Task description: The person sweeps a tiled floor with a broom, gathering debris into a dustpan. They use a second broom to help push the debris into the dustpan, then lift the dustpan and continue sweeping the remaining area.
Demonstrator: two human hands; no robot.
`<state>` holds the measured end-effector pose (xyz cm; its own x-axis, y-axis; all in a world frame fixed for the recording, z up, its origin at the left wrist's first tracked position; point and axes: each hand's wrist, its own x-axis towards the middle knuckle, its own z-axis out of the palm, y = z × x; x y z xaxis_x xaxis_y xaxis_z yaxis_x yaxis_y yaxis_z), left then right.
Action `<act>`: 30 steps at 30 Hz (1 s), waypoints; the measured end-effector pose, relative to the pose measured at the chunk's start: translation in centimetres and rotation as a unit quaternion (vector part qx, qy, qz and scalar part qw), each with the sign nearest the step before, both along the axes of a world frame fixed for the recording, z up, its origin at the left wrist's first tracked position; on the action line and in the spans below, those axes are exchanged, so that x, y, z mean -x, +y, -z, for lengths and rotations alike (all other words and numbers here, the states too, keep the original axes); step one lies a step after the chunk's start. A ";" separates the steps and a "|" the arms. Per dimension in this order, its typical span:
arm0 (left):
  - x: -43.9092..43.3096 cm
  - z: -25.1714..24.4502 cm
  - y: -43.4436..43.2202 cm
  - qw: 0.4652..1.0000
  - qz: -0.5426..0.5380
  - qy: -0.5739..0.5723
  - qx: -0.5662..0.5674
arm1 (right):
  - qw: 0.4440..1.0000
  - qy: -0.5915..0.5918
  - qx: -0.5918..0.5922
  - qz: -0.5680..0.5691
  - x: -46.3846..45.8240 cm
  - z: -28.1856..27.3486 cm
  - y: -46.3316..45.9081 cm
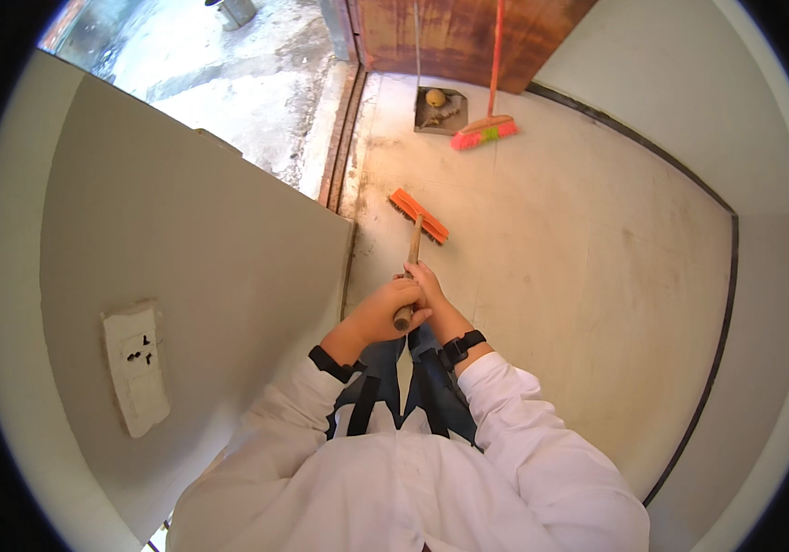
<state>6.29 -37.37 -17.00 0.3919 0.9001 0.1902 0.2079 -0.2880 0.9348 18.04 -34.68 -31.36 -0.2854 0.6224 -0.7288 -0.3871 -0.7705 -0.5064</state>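
Observation:
Both my hands grip the wooden handle (pixel 414 243) of a floor scrub brush. My left hand (pixel 385 308) is wrapped around it near its top end, which points up toward me. Just below, my right hand (pixel 427 281) holds the same handle, partly hidden behind the left. The brush's orange head (pixel 419 215) has dark bristles along its lower edge and rests on the pale tiled floor (pixel 560 228), close to the door frame. It lies at a slant to the handle.
A dustpan (pixel 441 117) with a roundish yellow object (pixel 435 98) and debris stands by the wooden door (pixel 450 41). Beside it a broom (pixel 484 131) with pink and green bristles leans. A wall (pixel 208 228) with a socket plate (pixel 136 366) rises left; the doorway opens onto concrete (pixel 236 103).

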 end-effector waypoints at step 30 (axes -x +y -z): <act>-4.5 -1.4 -18.1 0.850 -0.429 -0.094 0.291 | 0.857 -0.165 -0.355 -0.336 -5.9 -9.1 -18.8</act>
